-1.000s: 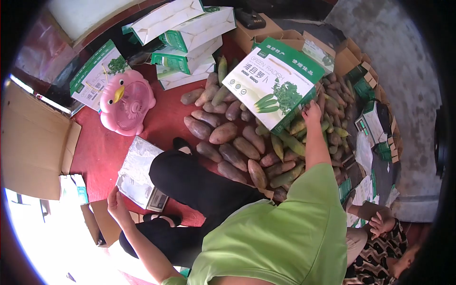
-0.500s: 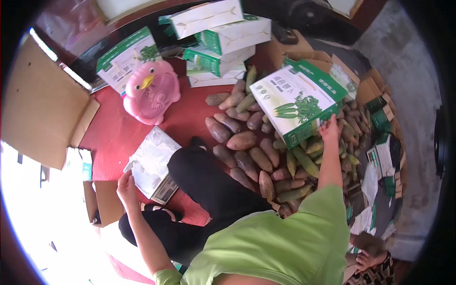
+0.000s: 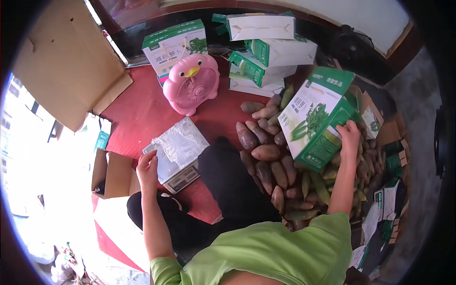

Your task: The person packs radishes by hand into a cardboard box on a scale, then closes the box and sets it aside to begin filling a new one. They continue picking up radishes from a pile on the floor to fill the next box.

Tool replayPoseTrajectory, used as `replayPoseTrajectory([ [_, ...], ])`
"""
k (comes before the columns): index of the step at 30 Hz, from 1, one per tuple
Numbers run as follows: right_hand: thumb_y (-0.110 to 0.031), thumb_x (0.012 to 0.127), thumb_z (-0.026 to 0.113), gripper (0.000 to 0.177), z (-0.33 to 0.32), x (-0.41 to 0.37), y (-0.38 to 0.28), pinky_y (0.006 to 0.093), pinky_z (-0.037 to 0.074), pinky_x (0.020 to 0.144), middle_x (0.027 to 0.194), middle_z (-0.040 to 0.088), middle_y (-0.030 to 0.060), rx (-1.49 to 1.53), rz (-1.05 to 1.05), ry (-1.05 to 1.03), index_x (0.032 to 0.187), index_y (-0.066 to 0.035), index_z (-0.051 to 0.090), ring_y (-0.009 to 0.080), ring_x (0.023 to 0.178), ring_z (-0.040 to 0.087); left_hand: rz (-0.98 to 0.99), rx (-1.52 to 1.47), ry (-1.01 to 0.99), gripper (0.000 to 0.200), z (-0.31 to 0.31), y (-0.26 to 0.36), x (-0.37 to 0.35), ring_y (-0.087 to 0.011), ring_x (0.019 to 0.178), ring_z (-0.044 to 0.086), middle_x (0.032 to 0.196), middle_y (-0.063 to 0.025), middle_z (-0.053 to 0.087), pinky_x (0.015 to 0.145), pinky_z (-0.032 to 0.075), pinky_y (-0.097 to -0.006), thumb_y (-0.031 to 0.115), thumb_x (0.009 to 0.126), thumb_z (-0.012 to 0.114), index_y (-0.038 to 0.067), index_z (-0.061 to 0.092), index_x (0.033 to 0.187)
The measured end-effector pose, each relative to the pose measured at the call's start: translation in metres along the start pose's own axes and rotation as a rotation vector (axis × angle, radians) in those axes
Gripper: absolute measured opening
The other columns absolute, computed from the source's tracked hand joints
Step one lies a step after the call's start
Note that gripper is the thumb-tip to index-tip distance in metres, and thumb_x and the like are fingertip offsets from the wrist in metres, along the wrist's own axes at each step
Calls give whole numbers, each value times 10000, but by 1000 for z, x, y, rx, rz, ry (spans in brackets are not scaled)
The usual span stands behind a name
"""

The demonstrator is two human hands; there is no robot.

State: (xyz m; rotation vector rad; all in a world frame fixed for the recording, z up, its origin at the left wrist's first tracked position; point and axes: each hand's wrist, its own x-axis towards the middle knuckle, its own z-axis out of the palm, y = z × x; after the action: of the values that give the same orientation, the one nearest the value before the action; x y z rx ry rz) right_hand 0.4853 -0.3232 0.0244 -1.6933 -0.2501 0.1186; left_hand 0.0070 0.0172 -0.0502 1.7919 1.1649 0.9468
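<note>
My right hand (image 3: 349, 137) grips the green lower edge of a white and green printed carton (image 3: 311, 116) that shows leafy long green radishes. The carton is tilted above a heap of long radishes, some green (image 3: 320, 187) and some purplish brown (image 3: 266, 152). My left hand (image 3: 147, 167) hangs beside the left edge of a weighing scale (image 3: 178, 145), its fingers loosely bent and nothing visible in them. Wrinkled clear plastic covers the scale's top. My black-trousered knee hides part of the scale's right side.
A pink bird-shaped fan (image 3: 192, 84) stands behind the scale, with a printed carton (image 3: 175, 46) behind it. More cartons lie stacked (image 3: 280, 52) at the back. Brown cardboard boxes stand at left (image 3: 114, 173) and right (image 3: 392, 130). Red covering (image 3: 137, 102) lies underneath.
The view has turned, so most things sit further right. The carton in my right hand has tilted more upright, its green side now facing me more. My left hand stays beside the scale.
</note>
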Motion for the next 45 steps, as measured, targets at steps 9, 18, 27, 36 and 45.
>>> replayPoseTrajectory([
  [9,70,731,609,195,52,-43,-81,174,270,579,695,300,-77,-121,-317,-407,870,-25,509,24,637,295,16,49,45,195,-1,13,1,-146,916,579,938,-50,594,757,463,-252,42,835,594,36,662,1018],
  [18,69,702,631,239,136,-54,-105,204,292,574,709,364,-35,-126,-589,-695,916,-7,555,61,626,328,-31,-39,159,313,-7,7,5,-128,948,570,1058,-63,592,740,477,-257,70,874,572,52,571,1186],
  [27,65,702,631,323,274,-71,-49,263,392,684,805,444,12,35,-501,-983,1007,-14,560,122,731,438,139,-72,899,516,-50,35,4,-246,1240,369,1346,-141,386,1007,306,-355,384,1000,285,21,331,1364],
  [36,95,696,564,346,376,-93,73,269,419,790,936,555,41,44,-431,-1209,1023,-16,586,156,885,533,440,801,481,547,-58,49,4,-282,1209,429,1152,-106,566,1054,237,-452,522,901,435,66,589,1161],
  [45,-42,811,578,382,362,-88,101,296,481,725,1106,589,28,43,292,-998,1190,-62,531,156,952,559,303,774,4,430,-27,44,11,-253,988,552,992,-61,616,943,362,-413,253,699,730,113,625,1092],
])
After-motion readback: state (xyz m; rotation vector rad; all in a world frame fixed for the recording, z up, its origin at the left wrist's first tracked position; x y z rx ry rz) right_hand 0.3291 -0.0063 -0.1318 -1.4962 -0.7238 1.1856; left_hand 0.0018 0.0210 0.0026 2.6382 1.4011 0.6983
